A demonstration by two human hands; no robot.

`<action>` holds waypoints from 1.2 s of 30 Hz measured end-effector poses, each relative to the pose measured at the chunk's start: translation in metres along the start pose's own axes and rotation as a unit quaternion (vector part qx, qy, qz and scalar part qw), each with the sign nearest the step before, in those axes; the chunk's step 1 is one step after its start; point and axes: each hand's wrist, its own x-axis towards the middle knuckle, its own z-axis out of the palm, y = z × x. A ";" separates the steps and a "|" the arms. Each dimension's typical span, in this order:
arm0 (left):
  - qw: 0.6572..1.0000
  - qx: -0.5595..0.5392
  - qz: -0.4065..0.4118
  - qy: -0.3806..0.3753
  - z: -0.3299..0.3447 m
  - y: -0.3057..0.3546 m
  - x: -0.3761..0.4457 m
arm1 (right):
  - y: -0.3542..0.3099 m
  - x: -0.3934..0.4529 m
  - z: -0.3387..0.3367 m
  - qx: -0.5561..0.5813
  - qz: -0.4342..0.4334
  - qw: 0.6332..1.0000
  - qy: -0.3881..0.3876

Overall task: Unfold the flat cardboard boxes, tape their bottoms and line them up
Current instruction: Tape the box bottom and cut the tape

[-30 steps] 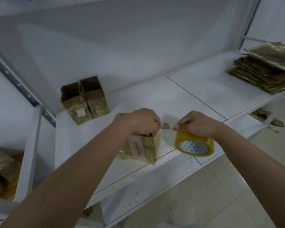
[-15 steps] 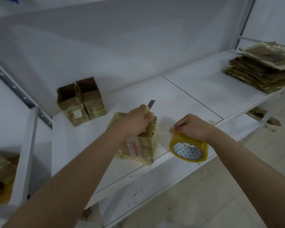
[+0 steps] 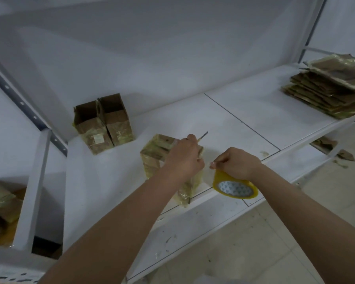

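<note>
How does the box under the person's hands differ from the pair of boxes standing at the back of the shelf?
The box under the hands lies on its side near the shelf's front edge; the pair of boxes stands upright, tops open, by the wall. The left hand grips the first; nothing touches the pair. All are brown cardboard with yellowish tape.

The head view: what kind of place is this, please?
Probably a storeroom or packing area. White metal shelving serves as the work surface, a stack of flat cardboard boxes waits at the right, two opened boxes stand together at the back, and the right hand holds a tape roll.
</note>
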 end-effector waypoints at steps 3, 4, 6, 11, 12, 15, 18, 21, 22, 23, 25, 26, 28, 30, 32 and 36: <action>1.000 -0.017 -0.002 0.001 -0.010 -0.019 -0.005 | 0.022 -0.005 0.002 -0.086 0.056 0.995 0.004; 1.000 -0.027 -0.005 -0.002 -0.014 -0.024 -0.006 | 0.029 -0.006 0.000 -0.075 0.068 0.995 0.002; 0.999 -0.038 -0.012 -0.017 -0.017 -0.029 -0.009 | 0.031 -0.005 -0.004 -0.003 0.052 0.999 0.009; 0.998 -0.018 0.023 -0.059 -0.026 -0.039 -0.014 | -0.009 -0.001 -0.014 0.089 -0.044 0.994 0.040; 0.996 -0.037 0.039 -0.068 -0.031 -0.047 -0.017 | -0.015 -0.002 -0.017 0.105 -0.059 0.992 0.037; 0.991 -0.058 0.078 -0.088 -0.047 -0.070 -0.032 | -0.031 -0.006 -0.022 0.154 -0.101 0.983 0.013; 0.990 -0.050 0.066 -0.118 -0.050 -0.092 -0.049 | -0.048 -0.008 -0.023 0.167 -0.132 0.977 -0.017; 0.988 -0.117 0.016 -0.103 -0.050 -0.103 -0.062 | -0.063 -0.009 -0.020 0.181 -0.156 0.970 -0.043; 0.984 -0.162 -0.014 -0.071 -0.050 -0.102 -0.064 | -0.067 -0.009 -0.019 0.187 -0.163 0.968 -0.048; 0.978 -0.203 -0.046 -0.024 -0.049 -0.099 -0.065 | -0.070 -0.008 -0.018 0.191 -0.169 0.966 -0.051; 0.956 -0.265 -0.094 0.079 -0.044 -0.088 -0.063 | -0.075 -0.007 -0.017 0.199 -0.185 0.961 -0.047; 0.945 -0.290 -0.106 0.110 -0.041 -0.079 -0.061 | -0.077 -0.008 -0.018 0.203 -0.193 0.959 -0.043; 0.936 -0.307 -0.123 0.121 -0.035 -0.061 -0.057 | -0.083 -0.008 -0.019 0.192 -0.206 0.959 -0.039; 0.943 -0.278 -0.139 0.119 -0.032 -0.047 -0.052 | -0.087 -0.010 -0.019 0.160 -0.211 0.963 -0.038; 0.944 -0.274 -0.134 0.129 -0.030 -0.041 -0.049 | -0.089 -0.012 -0.020 0.153 -0.211 0.965 -0.039; 0.923 -0.326 -0.116 0.169 -0.032 -0.040 -0.050 | -0.091 -0.013 -0.018 0.222 -0.182 0.956 -0.057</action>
